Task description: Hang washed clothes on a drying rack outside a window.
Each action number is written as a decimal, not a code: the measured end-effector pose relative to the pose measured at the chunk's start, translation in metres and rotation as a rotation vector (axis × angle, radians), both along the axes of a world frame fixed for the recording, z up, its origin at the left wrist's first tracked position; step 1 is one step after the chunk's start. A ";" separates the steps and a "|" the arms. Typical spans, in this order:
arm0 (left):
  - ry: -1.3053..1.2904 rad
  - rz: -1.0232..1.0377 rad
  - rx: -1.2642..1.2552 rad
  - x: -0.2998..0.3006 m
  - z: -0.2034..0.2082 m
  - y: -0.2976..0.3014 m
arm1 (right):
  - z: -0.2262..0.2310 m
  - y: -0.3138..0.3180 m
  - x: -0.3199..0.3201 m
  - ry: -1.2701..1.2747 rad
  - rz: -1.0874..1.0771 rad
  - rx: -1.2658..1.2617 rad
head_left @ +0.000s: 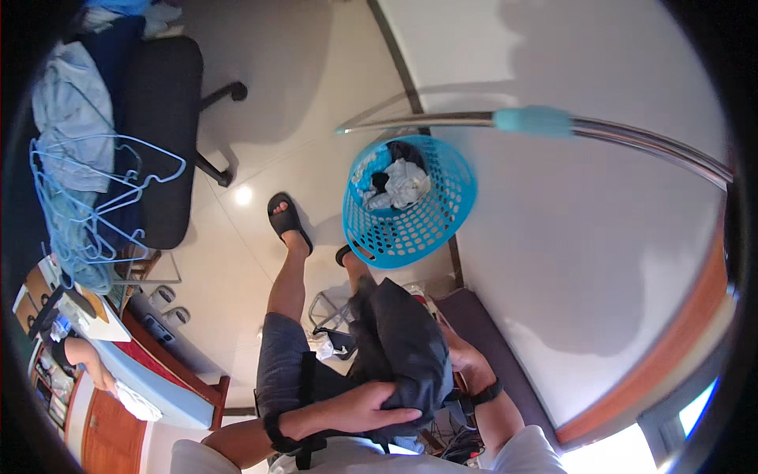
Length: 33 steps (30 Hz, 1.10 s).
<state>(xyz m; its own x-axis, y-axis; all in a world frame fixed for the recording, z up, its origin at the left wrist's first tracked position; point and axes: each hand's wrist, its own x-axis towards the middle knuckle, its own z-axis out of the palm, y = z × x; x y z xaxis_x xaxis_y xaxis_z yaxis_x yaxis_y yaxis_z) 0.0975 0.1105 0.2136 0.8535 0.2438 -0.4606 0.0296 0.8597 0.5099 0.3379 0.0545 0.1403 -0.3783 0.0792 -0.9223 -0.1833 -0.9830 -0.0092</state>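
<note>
A dark, crumpled piece of cloth clothing (407,340) hangs bunched up in front of my body, over my lap. My left hand (367,407) grips its lower left side, thumb lying across the fabric and the other fingers partly out of sight. On the cloth's right edge, my right hand (460,351) is closed around it, with most of its fingers hidden behind the folds. The garment's exact kind cannot be made out. Beyond it, a blue perforated laundry basket (410,237) stands on the floor, holding white, blue and dark clothes (407,182).
A metal pole (616,130) with a teal joint crosses above the basket. Blue hangers (103,209) and light-blue clothes (73,110) lie over a black chair (166,142) at left. Another person's arm (85,359) shows at lower left. A folding metal stand (330,312) is near my feet.
</note>
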 end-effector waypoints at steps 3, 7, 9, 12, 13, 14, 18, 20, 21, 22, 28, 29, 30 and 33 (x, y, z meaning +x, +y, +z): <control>0.050 0.085 0.096 -0.034 0.054 0.014 | 0.066 0.026 -0.002 -0.094 0.247 0.500; 0.322 0.295 0.166 -0.094 0.130 0.010 | 0.207 0.106 -0.049 -0.466 0.298 0.724; 0.371 0.455 0.338 -0.122 0.153 0.002 | 0.264 0.126 -0.067 -0.304 0.015 0.697; 0.340 0.587 0.259 -0.152 0.188 0.006 | 0.340 0.142 -0.092 -0.052 -0.106 0.772; 0.341 0.600 0.313 -0.163 0.200 0.008 | 0.364 0.145 -0.106 0.057 -0.074 0.875; 0.369 0.558 0.422 -0.172 0.213 0.011 | 0.385 0.147 -0.119 0.169 -0.035 0.973; 0.433 0.573 0.757 -0.205 0.254 0.021 | 0.462 0.158 -0.178 0.436 -0.159 0.968; 0.557 0.783 0.912 -0.211 0.283 0.030 | 0.487 0.159 -0.207 0.457 -0.173 0.988; 0.671 0.993 1.021 -0.212 0.288 0.033 | 0.497 0.161 -0.220 0.463 -0.187 0.983; 0.788 1.211 1.125 -0.214 0.291 0.033 | 0.508 0.161 -0.233 0.487 -0.168 0.995; 0.902 1.298 1.683 -0.175 0.316 0.013 | 0.539 0.157 -0.284 0.584 -0.111 1.118; 0.971 1.322 1.489 -0.166 0.322 0.021 | 0.541 0.157 -0.286 0.604 -0.061 1.118; 0.778 1.511 1.366 -0.163 0.312 0.036 | 0.545 0.157 -0.289 0.613 -0.042 1.120; 0.827 1.507 1.344 -0.180 0.310 0.052 | 0.551 0.161 -0.294 0.494 -0.028 1.145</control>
